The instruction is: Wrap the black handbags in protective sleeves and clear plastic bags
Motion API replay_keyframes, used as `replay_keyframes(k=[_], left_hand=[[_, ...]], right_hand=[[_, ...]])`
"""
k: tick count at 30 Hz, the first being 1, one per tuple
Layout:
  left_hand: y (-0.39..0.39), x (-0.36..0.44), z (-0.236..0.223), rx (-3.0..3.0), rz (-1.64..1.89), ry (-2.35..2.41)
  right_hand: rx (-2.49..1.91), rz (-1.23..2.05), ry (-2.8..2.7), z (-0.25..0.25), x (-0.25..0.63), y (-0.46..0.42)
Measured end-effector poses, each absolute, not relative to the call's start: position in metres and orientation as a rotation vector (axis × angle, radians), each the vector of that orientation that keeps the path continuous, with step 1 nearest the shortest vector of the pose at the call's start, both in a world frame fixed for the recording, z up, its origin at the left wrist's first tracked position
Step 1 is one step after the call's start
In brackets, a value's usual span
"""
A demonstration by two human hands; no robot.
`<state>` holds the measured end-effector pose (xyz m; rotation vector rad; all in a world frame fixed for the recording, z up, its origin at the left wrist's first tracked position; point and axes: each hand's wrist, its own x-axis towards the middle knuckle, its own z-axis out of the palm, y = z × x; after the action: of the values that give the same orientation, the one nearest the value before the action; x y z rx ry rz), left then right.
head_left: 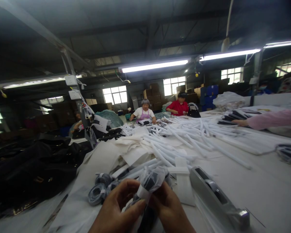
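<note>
Close in front of me, both hands grip a dark strap-like bundle (149,183) wrapped in clear plastic, with a white band around it. My left hand (120,205) pinches it from the left, thumb near the white band. From the other side my right hand (171,207) closes on it, its fingertips partly hidden behind the wrap. Several plastic-wrapped dark coils (97,193) lie just left of my hands. A grey tape dispenser (217,197) stands to the right, beside a piece of white padding (184,183).
White tubes (177,139) and pale sheets (126,145) are heaped ahead. Black bags (36,171) pile up at left, near a metal post (80,97). A co-worker's pink sleeve (274,119) reaches in from the right. Two people (143,113) work across the table.
</note>
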<state>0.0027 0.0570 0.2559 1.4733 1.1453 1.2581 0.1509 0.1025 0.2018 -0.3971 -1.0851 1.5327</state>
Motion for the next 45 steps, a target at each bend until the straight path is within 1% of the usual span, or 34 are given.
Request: replay_keyframes(k=[5, 9, 12, 17, 21, 27, 30, 36, 38, 40, 43, 45], left_hand=[[0.06, 0.002, 0.249, 1.485, 1.282, 1.185], [0.058, 0.003, 0.249, 1.504, 1.261, 1.238], [0.055, 0.004, 0.251, 1.494, 1.307, 1.328], [0.055, 0.0, 0.251, 1.571, 1.321, 1.406], [0.054, 0.002, 0.245, 1.625, 1.333, 1.463], [0.053, 0.005, 0.248, 1.891, 1.398, 1.602], [0.052, 0.006, 0.25, 1.888, 1.425, 1.541], [0.046, 0.0, 0.25, 1.604, 1.363, 1.238], [0.041, -0.012, 0.243, 1.494, 1.425, 1.181], [0.034, -0.031, 0.227, 1.361, 1.513, 1.253], [0.013, -0.058, 0.186, 1.14, 1.56, 1.43], [-0.006, -0.068, 0.152, 1.017, 1.489, 1.479]], right_hand=[[-0.578, 1.383, -1.159, 0.208, 0.149, 0.1], [-0.707, 1.346, -1.183, 0.214, 0.151, 0.1], [-0.664, 1.409, -1.176, 0.216, 0.157, 0.099], [-0.468, 1.612, -1.135, 0.23, 0.164, 0.085], [-0.498, 1.579, -1.015, 0.237, 0.158, 0.076], [-0.505, 1.554, -0.957, 0.226, 0.147, 0.082], [-0.505, 1.55, -0.957, 0.222, 0.144, 0.084], [-0.55, 1.584, -0.948, 0.222, 0.144, 0.088], [-0.615, 1.629, -0.917, 0.221, 0.147, 0.09], [-0.696, 1.68, -0.883, 0.218, 0.151, 0.092], [-0.812, 1.693, -0.873, 0.203, 0.166, 0.097], [-0.919, 1.64, -0.943, 0.184, 0.182, 0.1]])
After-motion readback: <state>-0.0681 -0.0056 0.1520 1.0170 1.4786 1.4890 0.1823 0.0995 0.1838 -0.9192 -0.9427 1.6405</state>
